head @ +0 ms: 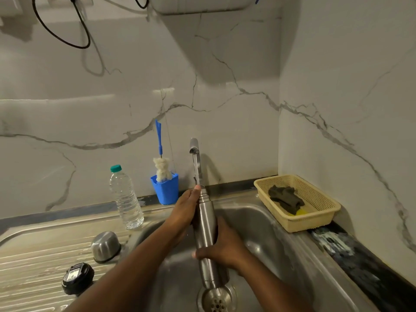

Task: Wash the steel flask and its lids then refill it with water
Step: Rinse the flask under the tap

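Flask (206, 224), steel lid (105, 246), black lid (77, 278), bottle (126, 199), basket (311, 224)

The bench (360, 262) is dark stone with a steel sink (270, 233) set in it and a ribbed drainboard (33, 262) on its left. On the drainboard stand a domed steel cap (105, 246) and, nearer the front edge, a black lid (77, 278). Along the back edge stand a clear water bottle (126, 199) and a blue cup (166, 190). A cream basket (310, 224) sits in the back right corner.
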Action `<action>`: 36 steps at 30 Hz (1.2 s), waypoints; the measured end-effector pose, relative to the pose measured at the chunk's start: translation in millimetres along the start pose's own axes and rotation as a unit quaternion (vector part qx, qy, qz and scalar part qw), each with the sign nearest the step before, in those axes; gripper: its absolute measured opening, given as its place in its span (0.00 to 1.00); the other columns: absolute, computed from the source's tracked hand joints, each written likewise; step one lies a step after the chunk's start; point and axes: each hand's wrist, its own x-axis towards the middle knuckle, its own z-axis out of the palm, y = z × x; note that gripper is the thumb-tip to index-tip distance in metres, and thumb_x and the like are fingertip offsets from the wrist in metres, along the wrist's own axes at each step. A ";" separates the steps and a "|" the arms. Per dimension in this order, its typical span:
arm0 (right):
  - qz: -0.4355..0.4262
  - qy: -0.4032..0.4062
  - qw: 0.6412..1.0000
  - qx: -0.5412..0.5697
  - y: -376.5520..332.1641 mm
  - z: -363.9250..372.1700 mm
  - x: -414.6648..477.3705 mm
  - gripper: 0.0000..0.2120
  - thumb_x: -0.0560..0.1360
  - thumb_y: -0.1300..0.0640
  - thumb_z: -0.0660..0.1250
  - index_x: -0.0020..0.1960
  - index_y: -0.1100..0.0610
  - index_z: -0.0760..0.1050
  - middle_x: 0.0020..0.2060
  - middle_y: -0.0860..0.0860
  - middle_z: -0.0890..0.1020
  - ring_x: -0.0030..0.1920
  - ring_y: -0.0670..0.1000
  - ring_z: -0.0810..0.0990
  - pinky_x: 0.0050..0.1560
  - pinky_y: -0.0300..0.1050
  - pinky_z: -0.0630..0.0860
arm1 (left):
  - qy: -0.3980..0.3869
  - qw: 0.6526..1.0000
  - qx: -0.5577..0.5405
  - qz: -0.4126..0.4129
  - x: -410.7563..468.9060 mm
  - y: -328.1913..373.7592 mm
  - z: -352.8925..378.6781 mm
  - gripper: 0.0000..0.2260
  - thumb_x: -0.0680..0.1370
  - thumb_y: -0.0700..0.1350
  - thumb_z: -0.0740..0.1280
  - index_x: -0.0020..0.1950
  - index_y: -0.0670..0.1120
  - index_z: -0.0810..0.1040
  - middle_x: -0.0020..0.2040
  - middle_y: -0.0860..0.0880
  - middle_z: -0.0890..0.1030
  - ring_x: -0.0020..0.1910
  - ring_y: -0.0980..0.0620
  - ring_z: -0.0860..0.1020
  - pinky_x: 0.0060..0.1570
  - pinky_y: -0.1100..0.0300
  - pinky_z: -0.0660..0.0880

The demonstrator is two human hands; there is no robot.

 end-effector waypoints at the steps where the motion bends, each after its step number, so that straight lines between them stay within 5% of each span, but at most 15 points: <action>1: -0.006 -0.002 1.000 0.016 -0.4 0.4 -0.7 0.45 0.59 0.44 0.85 0.70 0.45 0.69 0.60 0.43 0.80 0.56 0.43 0.81 0.50 0.37 0.79 | 0.003 1.000 0.014 0.011 0.0 -0.8 0.7 0.24 0.84 0.65 0.58 0.57 0.44 0.79 0.48 0.43 0.82 0.48 0.47 0.80 0.57 0.48 0.78; 5: 0.007 0.003 0.997 0.073 -4.5 -1.2 -1.7 0.37 0.59 0.41 0.85 0.64 0.42 0.74 0.54 0.42 0.84 0.51 0.42 0.84 0.52 0.42 0.84 | -0.004 1.000 -0.002 0.006 -0.7 -2.9 -1.5 0.23 0.84 0.65 0.58 0.59 0.46 0.80 0.51 0.42 0.84 0.53 0.45 0.82 0.63 0.44 0.79; 11: -0.013 0.018 0.999 0.043 -2.1 -1.8 1.4 0.39 0.59 0.40 0.84 0.66 0.42 0.73 0.55 0.42 0.83 0.53 0.43 0.83 0.55 0.45 0.83 | -0.081 0.994 0.069 -0.007 6.7 2.7 -12.9 0.22 0.78 0.63 0.72 0.63 0.49 0.76 0.58 0.42 0.82 0.57 0.44 0.82 0.61 0.45 0.81; 16: -0.017 0.029 0.999 0.032 -2.0 -2.9 2.9 0.40 0.56 0.40 0.84 0.66 0.42 0.74 0.55 0.42 0.83 0.53 0.43 0.83 0.54 0.45 0.83 | -0.012 0.999 0.011 -0.037 2.5 8.8 -5.4 0.26 0.81 0.69 0.61 0.59 0.47 0.79 0.55 0.40 0.84 0.58 0.40 0.83 0.64 0.41 0.80; 20: 0.020 0.011 0.995 0.092 -3.4 -2.4 3.1 0.38 0.57 0.46 0.86 0.64 0.44 0.77 0.54 0.45 0.85 0.51 0.46 0.85 0.54 0.49 0.85 | 0.037 0.989 -0.122 -0.079 -4.4 3.2 0.5 0.18 0.86 0.58 0.61 0.57 0.45 0.79 0.51 0.42 0.84 0.53 0.43 0.83 0.61 0.42 0.80; 24: 0.025 0.021 0.994 0.107 -6.2 -5.0 0.8 0.36 0.60 0.51 0.86 0.64 0.45 0.74 0.54 0.45 0.83 0.52 0.46 0.83 0.49 0.43 0.83 | 0.001 0.994 -0.087 -0.064 -14.5 -3.6 -9.0 0.14 0.87 0.52 0.61 0.61 0.44 0.80 0.58 0.39 0.83 0.58 0.38 0.83 0.62 0.40 0.81; 30: 0.066 0.013 0.987 0.143 -6.3 -11.4 0.2 0.37 0.62 0.56 0.85 0.67 0.48 0.73 0.54 0.48 0.83 0.53 0.51 0.84 0.51 0.50 0.84 | 0.012 0.998 -0.057 -0.026 -30.2 -18.2 -39.2 0.11 0.86 0.46 0.63 0.62 0.44 0.82 0.55 0.42 0.87 0.55 0.43 0.87 0.60 0.45 0.82; 36: 0.070 -0.030 0.991 0.110 -7.3 -12.0 -3.6 0.38 0.62 0.56 0.85 0.68 0.49 0.74 0.54 0.48 0.83 0.53 0.51 0.83 0.47 0.46 0.83 | 0.028 0.997 -0.064 -0.026 -45.4 -22.5 -54.2 0.09 0.85 0.46 0.66 0.61 0.43 0.82 0.54 0.43 0.88 0.51 0.45 0.86 0.55 0.46 0.81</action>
